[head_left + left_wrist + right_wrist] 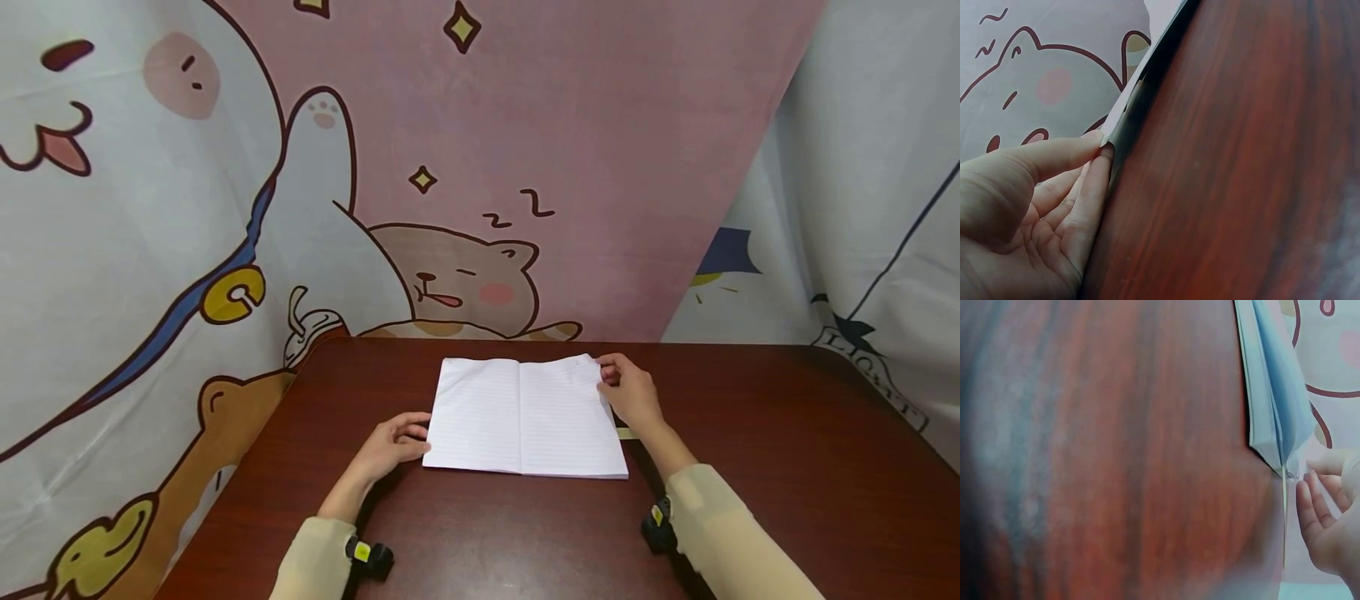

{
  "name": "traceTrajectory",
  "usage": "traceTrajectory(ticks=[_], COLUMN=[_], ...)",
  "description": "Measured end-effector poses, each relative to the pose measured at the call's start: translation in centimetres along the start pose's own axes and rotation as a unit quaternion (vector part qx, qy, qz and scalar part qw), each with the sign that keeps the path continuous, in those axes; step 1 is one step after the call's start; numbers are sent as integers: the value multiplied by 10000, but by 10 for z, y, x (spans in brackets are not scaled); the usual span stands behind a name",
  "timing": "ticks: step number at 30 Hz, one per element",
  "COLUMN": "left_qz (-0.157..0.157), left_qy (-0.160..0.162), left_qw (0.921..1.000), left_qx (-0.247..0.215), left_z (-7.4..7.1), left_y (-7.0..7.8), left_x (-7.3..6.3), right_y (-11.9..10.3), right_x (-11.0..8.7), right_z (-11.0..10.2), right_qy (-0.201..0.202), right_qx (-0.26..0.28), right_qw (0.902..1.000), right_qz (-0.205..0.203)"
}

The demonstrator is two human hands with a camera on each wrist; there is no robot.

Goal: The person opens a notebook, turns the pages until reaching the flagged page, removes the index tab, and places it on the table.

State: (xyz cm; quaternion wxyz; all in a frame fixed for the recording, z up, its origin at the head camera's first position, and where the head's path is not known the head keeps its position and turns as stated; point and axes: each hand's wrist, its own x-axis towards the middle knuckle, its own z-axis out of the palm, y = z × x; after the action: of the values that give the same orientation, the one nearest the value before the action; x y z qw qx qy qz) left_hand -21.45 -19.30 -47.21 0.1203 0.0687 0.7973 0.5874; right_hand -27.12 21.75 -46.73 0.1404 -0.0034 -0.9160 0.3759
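An open notebook [480, 417] with white lined pages lies on the brown table, its middle fold running toward the person. The left hand [390, 446] is at the notebook's left edge; in the left wrist view, the thumb [1066, 153] is above that edge and a finger below, pinching it. At the upper right edge is the right hand [630, 392]. In the right wrist view, its thumb and fingertips pinch a page edge [1300, 447], and the pages there stand slightly apart. A thin pale yellow strip [626, 433] sticks out from the notebook's right side, partly behind the right wrist.
The brown table [787, 467] extends around the notebook on both sides. Behind it hangs a cloth [600, 167] printed with cartoon animals. Dark wrist cameras [371, 558] are strapped at both sleeves.
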Motion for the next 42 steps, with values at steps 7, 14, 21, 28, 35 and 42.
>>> traceTrajectory(ticks=[7,14,21,28,35,42], left_qz=[11,7,79,79,41,11], left_qy=[-51,-75,-72,-76,-86,-10], left_qw=[10000,10000,9999,9999,9999,10000], left_qx=[-9,-4,26,30,40,-8], left_z=[0,0,0,0,-1,0], left_y=[1,4,3,4,1,-1], left_x=[-1,-1,0,-2,0,1], right_y=[-2,-4,-3,-7,-10,-12], right_x=[0,0,0,-2,-4,-5], right_z=[-1,0,2,4,6,8], right_qy=[274,265,16,-690,-1074,-1163], right_qx=[66,20,83,365,538,568], right_qw=[9992,9981,9949,9923,9879,9862], right_qz=[-294,-562,-1003,-962,-979,-1035])
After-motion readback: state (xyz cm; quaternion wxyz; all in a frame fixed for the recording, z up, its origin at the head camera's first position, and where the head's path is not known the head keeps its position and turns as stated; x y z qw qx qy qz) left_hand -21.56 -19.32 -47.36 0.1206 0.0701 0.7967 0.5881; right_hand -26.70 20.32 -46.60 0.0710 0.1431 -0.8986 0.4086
